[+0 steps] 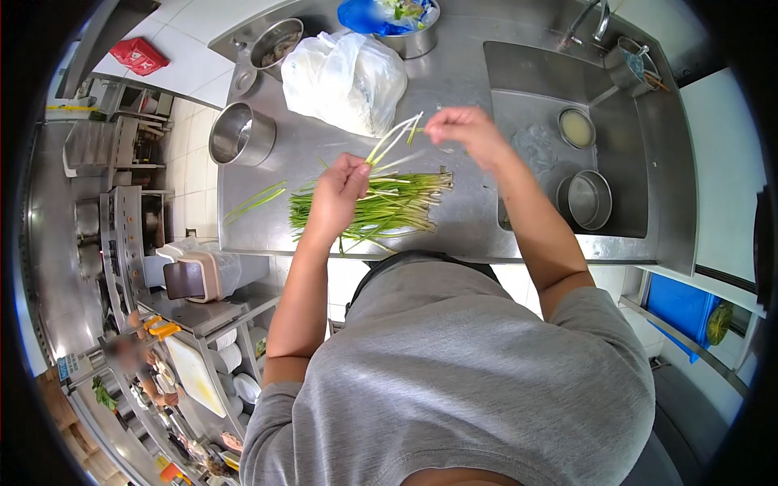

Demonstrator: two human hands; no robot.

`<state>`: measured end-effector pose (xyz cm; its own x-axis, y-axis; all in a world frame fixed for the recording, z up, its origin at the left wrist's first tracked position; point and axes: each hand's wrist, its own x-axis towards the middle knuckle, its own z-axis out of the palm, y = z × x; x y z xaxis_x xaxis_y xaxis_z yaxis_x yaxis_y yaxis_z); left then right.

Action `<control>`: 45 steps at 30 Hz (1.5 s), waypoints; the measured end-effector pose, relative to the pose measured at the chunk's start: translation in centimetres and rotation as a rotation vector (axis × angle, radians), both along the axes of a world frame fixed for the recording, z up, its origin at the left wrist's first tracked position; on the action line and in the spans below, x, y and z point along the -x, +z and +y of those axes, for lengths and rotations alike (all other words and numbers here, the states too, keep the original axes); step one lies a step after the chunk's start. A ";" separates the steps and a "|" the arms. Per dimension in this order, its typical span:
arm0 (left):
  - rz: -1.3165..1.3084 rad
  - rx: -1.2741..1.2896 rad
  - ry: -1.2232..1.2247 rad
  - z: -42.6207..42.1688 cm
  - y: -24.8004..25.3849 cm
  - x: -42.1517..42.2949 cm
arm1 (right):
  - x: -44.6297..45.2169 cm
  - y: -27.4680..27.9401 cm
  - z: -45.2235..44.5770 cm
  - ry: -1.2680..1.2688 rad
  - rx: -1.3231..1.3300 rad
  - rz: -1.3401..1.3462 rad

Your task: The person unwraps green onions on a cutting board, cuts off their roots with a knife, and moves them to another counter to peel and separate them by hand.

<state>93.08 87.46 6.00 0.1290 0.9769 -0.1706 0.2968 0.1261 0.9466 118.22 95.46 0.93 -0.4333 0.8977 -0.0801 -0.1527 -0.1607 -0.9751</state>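
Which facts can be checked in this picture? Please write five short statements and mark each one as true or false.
1. The left hand holds green stalks. True.
2. The right hand is down inside the sink. False: the right hand is raised near the pale ends of those stalks.
3. The pile of stalks lies on the metal counter. True.
4. The plastic bag on the counter is black. False: the plastic bag is white.
5. A metal pot stands in the sink. True.
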 end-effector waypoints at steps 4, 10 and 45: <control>-0.041 0.074 0.067 -0.1 0.9 0.9 | -1.9 -1.8 1.8 -0.180 -0.209 -0.445; -0.137 0.075 0.070 0.4 0.1 -0.8 | 2.4 0.9 -0.8 0.006 0.129 -0.004; 0.905 -0.283 -0.132 0.2 -15.5 7.0 | 4.8 -11.5 -0.6 0.016 -0.378 -0.797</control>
<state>86.06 87.68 -9.53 0.1764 0.9841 -0.0190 0.9262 -0.1594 0.3418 113.41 94.89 -10.61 -0.3878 0.9196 -0.0626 0.5950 0.1979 -0.7790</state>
